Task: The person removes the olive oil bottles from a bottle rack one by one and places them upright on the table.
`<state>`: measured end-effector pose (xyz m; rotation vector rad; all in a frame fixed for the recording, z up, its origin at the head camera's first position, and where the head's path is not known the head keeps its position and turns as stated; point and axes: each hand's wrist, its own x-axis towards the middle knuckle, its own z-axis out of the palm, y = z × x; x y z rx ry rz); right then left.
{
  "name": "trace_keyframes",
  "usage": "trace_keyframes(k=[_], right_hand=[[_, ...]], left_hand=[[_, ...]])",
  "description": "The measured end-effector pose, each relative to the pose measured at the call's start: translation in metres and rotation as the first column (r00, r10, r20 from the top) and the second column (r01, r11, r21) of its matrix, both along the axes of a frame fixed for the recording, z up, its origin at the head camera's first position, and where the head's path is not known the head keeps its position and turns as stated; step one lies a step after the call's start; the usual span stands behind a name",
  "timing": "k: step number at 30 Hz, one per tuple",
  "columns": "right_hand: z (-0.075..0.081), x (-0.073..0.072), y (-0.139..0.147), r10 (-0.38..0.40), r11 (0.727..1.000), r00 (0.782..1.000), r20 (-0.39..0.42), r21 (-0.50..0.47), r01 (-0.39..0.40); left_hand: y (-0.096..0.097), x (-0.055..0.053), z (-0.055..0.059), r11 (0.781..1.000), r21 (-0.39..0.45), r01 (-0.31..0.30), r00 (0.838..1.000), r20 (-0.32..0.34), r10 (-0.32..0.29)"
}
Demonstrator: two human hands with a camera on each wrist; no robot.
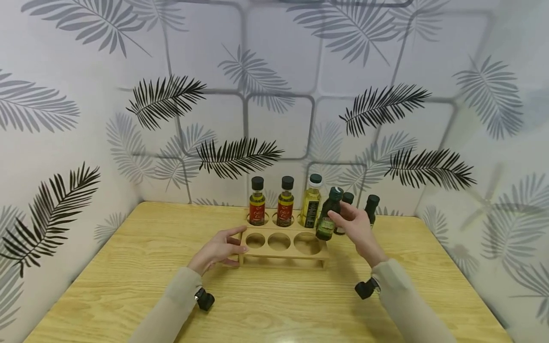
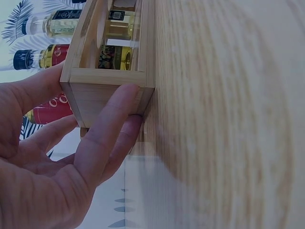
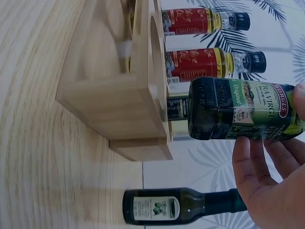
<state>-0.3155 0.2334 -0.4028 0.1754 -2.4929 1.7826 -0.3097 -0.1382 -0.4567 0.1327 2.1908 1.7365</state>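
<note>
You rest the spread fingers of your left hand [image 1: 220, 247] against the left end of the pale wooden two-tier bottle rack [image 1: 266, 253]. Your right hand [image 1: 356, 226] pinches a dark green glass bottle with a green label [image 1: 326, 228] between thumb and fingers, tilted, just above the rack's right front end. In the rack's back row stand two red-labelled oil bottles with black caps [image 1: 257, 210] and a clear bottle of yellow oil [image 1: 310, 206]; a slim dark bottle [image 1: 372, 205] stands to its right.

Pale wall [image 1: 280, 128] with black and grey fern-like leaves [image 1: 238, 158], grey rounded outlines [image 1: 246, 121], light wood-grain table [image 1: 141, 255]
</note>
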Motion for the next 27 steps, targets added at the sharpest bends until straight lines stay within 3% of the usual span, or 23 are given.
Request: trace_keyframes(k=[7, 14, 27], right_hand=[[0.000, -0.002, 0.014, -0.017, 1.000, 1.000, -0.010, 0.009, 0.017], [-0.001, -0.004, 0.027, 0.022, 1.000, 1.000, 0.007, 0.012, -0.022], [-0.005, -0.004, 0.049, 0.021, 0.987, 1.000, -0.005, 0.158, -0.020]], left_hand=[[-0.001, -0.002, -0.004, 1.000, -0.001, -0.002, 1.000, -0.003, 0.002], [-0.003, -0.002, -0.005, 1.000, 0.000, 0.001, 1.000, -0.004, -0.001], [-0.001, -0.002, -0.002, 1.000, 0.000, -0.005, 1.000, 0.003, 0.005]])
